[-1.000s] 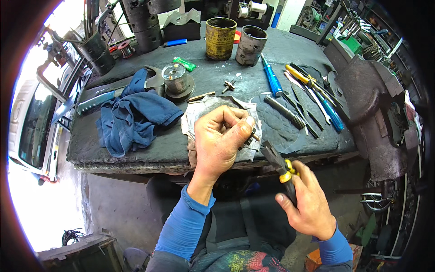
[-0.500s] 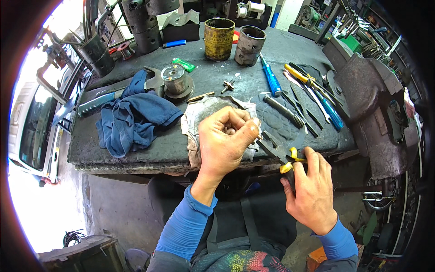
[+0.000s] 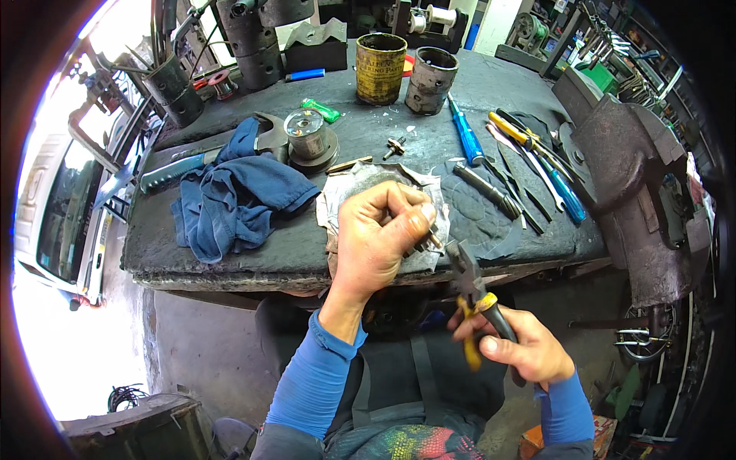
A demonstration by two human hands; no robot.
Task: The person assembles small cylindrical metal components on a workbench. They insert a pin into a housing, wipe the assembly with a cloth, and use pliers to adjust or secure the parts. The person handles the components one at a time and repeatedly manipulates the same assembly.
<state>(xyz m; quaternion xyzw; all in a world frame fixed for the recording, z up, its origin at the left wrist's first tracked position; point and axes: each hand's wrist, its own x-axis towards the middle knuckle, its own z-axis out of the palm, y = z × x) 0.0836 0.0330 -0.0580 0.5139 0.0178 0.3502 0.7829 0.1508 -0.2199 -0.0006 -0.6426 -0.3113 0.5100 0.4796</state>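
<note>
Black-and-yellow pliers point(image 3: 469, 282) were gripped by the handles in the right hand point(image 3: 530, 351), nose near a small metal part point(image 3: 435, 240) pinched in the left hand point(image 3: 379, 239), mostly hidden there. Pale cloth point(image 3: 332, 211) lay below on the surface point(image 3: 354, 132). Blue cloth point(image 3: 230, 201) sat left; fluted tool point(image 3: 488, 192) and blue screwdriver point(image 3: 466, 134) lay right; yellow can point(image 3: 381, 70) farther back.

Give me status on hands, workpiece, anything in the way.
Left hand pinching small metal part, partly hidden by the grip. Right hand holding pliers, tips near the part. Pale cloth on the workbench behind.
</note>
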